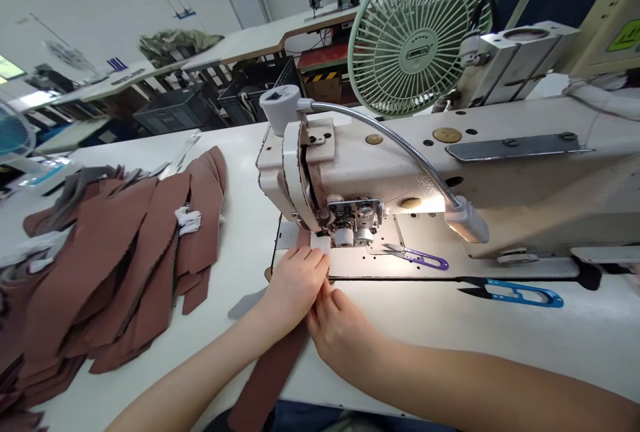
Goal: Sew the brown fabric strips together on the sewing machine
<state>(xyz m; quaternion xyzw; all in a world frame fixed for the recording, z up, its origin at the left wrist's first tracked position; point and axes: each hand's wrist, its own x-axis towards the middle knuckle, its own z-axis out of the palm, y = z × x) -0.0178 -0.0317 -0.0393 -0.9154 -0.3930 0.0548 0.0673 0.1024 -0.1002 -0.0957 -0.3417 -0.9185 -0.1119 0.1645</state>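
A cream sewing machine stands on the white table. My left hand lies over a long brown strip just in front of the presser foot, fingers bent and pressing down on it beside a small white label. My right hand rests against the left one, fingers curled and pinching the same strip. The strip runs from under my hands back off the table's front edge.
A heap of brown cut pieces covers the table's left. Purple thread snips lie on the machine bed, blue snips on the table to the right. A green fan and a gooseneck lamp stand over the machine.
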